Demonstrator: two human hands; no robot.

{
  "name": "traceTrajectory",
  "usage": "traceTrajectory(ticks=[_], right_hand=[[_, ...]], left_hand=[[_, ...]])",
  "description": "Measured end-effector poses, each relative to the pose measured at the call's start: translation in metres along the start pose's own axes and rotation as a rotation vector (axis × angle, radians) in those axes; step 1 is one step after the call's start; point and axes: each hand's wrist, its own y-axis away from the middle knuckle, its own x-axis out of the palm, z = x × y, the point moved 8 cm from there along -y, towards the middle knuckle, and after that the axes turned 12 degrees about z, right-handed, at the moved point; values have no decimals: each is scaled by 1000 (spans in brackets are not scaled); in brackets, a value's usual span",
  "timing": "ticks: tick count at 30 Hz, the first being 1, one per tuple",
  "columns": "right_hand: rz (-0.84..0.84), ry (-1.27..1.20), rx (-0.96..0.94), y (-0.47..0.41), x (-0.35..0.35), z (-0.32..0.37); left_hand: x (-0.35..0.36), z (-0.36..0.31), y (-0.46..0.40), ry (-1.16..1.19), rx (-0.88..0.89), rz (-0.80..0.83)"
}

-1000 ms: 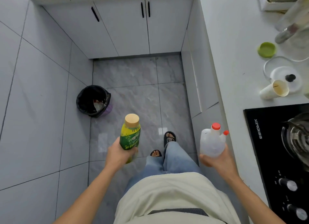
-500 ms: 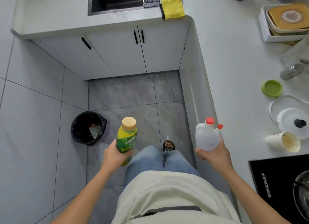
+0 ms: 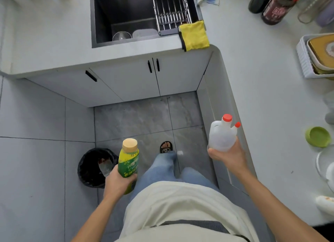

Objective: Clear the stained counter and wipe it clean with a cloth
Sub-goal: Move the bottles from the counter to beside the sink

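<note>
A: While both bottles are off the desk [image 3: 267,90], list the risks first.

B: Item one, green-labelled drink bottle [image 3: 128,162], tan cap, upright, over the floor beside the black-lined bin [image 3: 92,166]. Held low on its body only; likely to tip or slip if swung toward the bin. Item two, clear plastic jug [image 3: 222,136], two red caps, cradled from beneath, over the desk's front edge. Smooth wall, shallow hold; it could roll out of the palm.

A: Grips?

B: Left hand [image 3: 117,183]: fingers wrapped around the lower half of the drink bottle, forearm reaching forward and down. Right hand [image 3: 226,156]: palm up, fingers curled under the jug's base, elbow bent, wrist raised.

A: Remaining stock on the desk?

B: Green lid [image 3: 318,136] near the right edge, a white tray of dishes [image 3: 301,57] beyond it, dark bottles [image 3: 271,5] at the far corner. Yellow cloth [image 3: 194,35] draped at the sink's [image 3: 126,16] near right corner, untouched. Wiping not yet begun; stains too faint to locate.
</note>
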Motion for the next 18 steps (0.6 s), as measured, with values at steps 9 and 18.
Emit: traceTrajectory(ticks=[9, 18], right_hand=[[-109, -149, 176, -18, -9, 11], [-170, -240, 267, -64, -55, 26]], left_hand=[[-42, -207, -97, -91, 226, 80], [-42, -371, -170, -218, 372, 190]])
